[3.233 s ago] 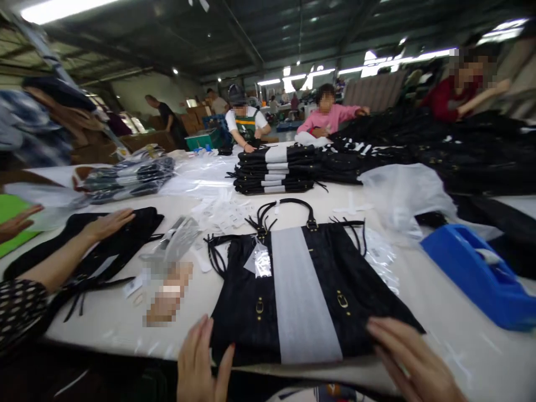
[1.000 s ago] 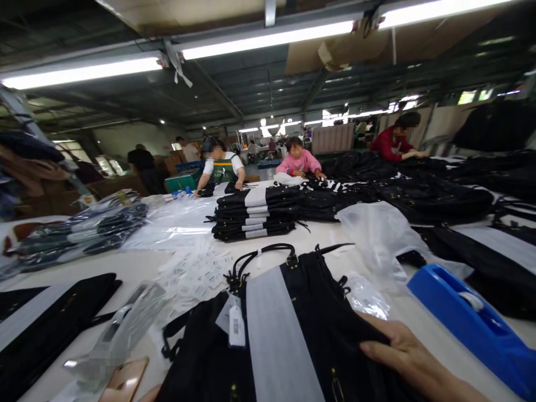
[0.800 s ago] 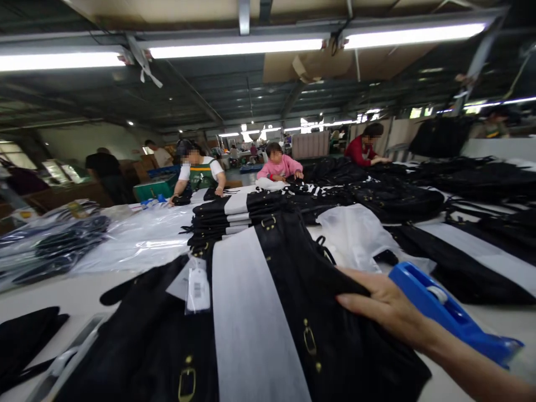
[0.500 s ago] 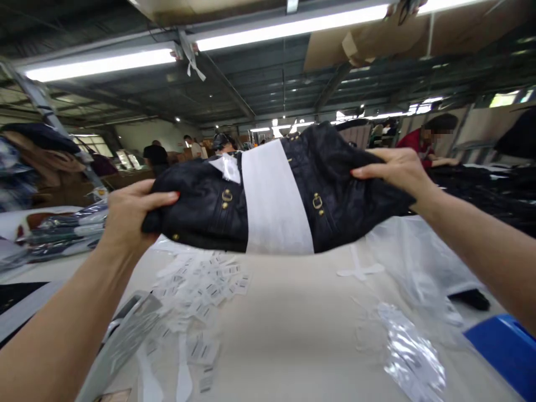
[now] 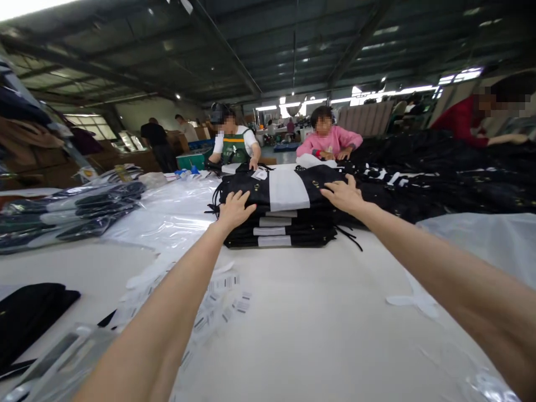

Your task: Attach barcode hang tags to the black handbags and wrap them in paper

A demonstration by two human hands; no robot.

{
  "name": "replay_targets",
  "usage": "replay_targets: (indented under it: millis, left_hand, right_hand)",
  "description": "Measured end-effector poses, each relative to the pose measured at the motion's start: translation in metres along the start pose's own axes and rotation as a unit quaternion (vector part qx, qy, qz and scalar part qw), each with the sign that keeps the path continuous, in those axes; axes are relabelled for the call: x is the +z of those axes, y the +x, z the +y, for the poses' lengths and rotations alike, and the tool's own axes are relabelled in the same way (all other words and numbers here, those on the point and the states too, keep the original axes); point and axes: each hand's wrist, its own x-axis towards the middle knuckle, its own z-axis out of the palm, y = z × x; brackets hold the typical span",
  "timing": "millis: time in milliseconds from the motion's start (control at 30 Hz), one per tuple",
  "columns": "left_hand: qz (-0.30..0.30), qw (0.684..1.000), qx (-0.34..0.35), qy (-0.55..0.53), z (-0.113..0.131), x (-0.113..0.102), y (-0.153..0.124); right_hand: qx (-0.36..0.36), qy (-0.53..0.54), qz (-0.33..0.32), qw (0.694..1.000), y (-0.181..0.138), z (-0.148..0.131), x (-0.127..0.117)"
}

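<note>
A folded black garment (image 5: 255,190) with brass buckles and a wide white paper band (image 5: 288,190) lies on top of a stack of similar banded black garments (image 5: 310,237). My left hand (image 5: 235,211) rests on its left part with the fingers spread. On its right part lies my right hand (image 5: 344,195), fingers also apart. Neither hand grips the cloth. A small white tag (image 5: 259,175) shows on the top garment near its far edge. Black cords hang from both sides of the stack.
Barcode labels (image 5: 221,296) are scattered on the white table (image 5: 318,329). Clear plastic bags (image 5: 176,215) and bagged garments (image 5: 75,215) lie left. A black garment heap (image 5: 452,173) spreads right. Two co-workers, one in a pink top (image 5: 335,142), work across the table.
The banded black garment has gone from being held up in both hands to lying on the stack. Both hands have moved forward and let go, and the view has shifted.
</note>
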Motion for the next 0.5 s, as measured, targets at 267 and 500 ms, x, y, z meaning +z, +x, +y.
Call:
replay_targets:
  millis: [267, 500]
  left_hand:
    - [0.133, 0.987, 0.094, -0.014, 0.005, -0.001, -0.111]
    - [0.02, 0.959, 0.283, -0.019, 0.02, 0.003, -0.391]
  right_hand:
    - [-0.124, -0.018, 0.039, 0.991, -0.13, 0.003, -0.002]
    - [-0.192, -0.014, -0.144, 0.971, -0.403, -0.002, -0.039]
